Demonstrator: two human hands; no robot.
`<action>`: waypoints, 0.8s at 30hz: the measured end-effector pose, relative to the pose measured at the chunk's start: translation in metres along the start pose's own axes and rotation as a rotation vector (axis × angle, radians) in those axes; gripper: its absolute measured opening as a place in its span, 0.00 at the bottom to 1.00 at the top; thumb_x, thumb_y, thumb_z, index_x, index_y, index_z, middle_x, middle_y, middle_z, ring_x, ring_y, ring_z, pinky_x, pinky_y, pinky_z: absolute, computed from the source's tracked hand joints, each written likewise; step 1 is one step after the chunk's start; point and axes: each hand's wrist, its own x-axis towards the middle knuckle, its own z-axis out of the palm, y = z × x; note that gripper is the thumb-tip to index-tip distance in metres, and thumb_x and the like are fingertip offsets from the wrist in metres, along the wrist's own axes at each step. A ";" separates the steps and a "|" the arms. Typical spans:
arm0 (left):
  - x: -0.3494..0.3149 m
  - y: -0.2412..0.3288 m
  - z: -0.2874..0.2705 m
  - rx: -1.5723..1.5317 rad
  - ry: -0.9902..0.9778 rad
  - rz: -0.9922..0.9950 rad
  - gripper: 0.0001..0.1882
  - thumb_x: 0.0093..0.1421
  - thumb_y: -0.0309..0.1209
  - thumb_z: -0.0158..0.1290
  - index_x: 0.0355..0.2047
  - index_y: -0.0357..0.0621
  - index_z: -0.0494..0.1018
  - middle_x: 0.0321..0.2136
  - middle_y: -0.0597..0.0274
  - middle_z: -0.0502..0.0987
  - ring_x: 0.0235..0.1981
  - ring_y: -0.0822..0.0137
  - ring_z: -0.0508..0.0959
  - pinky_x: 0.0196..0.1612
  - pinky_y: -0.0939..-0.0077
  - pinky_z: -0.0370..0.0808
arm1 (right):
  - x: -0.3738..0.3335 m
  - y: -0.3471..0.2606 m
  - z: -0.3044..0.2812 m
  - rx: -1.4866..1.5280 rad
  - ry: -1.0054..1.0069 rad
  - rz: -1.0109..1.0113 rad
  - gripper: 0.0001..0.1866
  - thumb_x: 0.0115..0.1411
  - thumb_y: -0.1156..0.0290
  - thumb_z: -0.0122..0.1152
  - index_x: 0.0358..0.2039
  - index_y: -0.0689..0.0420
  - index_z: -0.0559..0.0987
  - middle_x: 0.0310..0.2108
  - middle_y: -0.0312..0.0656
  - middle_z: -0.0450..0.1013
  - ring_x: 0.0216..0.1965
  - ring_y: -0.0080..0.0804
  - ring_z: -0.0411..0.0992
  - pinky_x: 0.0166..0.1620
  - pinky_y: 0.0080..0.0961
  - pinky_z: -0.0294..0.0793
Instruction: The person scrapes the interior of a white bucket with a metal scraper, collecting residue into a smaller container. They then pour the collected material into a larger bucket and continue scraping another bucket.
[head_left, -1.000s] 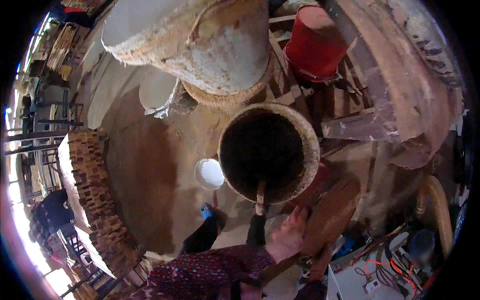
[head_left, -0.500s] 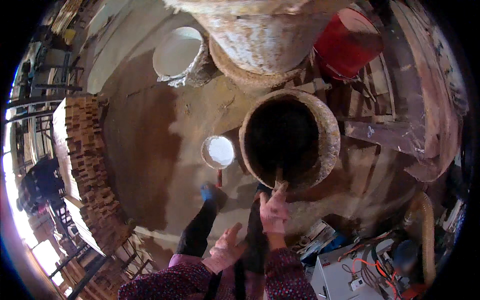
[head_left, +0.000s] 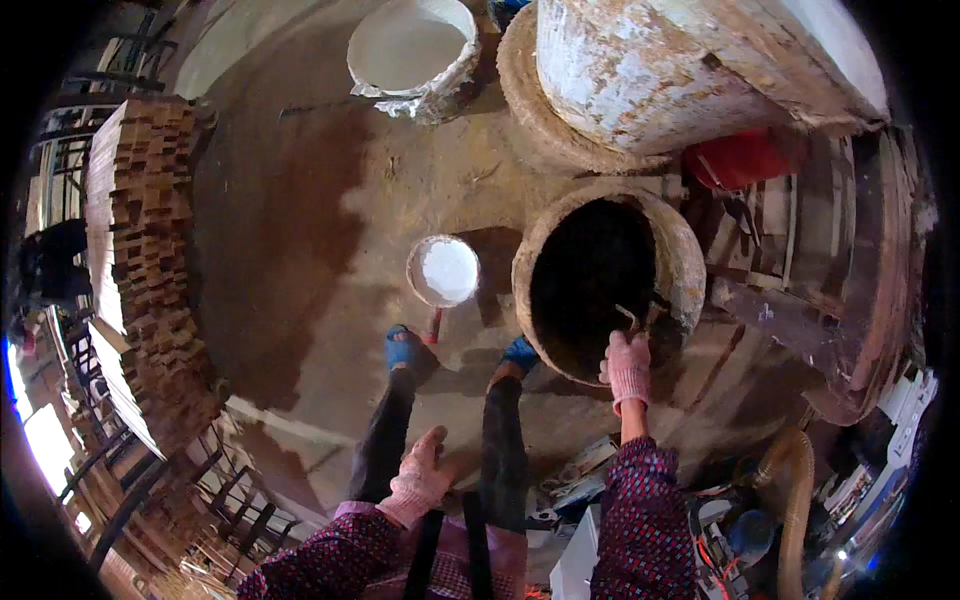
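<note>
Gripping a thin tool, the right hand in a pink glove sits at the near rim of the big jar; its fingers are curled shut round the handle. The tool is slim and dark, too small to make out in detail, and its long axis runs from the hand up and slightly left into the jar's dark mouth. The jar is round, clay-coloured, rough and pale along its thick rim, its mouth facing up toward the camera. The left hand, also gloved, hangs well left of the jar beside the person's leg, fingers loosely bent and holding nothing. A small white bowl stands on the floor just left of the jar. A larger whitewashed vessel lies beyond the jar.
</note>
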 end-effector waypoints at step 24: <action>-0.010 0.003 0.038 -0.385 0.057 0.160 0.36 0.54 0.39 0.59 0.61 0.44 0.61 0.53 0.46 0.71 0.55 0.53 0.71 0.57 0.65 0.67 | 0.031 -0.010 -0.054 0.548 -0.317 0.426 0.04 0.61 0.66 0.57 0.30 0.48 0.72 0.20 0.28 0.69 0.13 0.15 0.58 0.16 0.15 0.55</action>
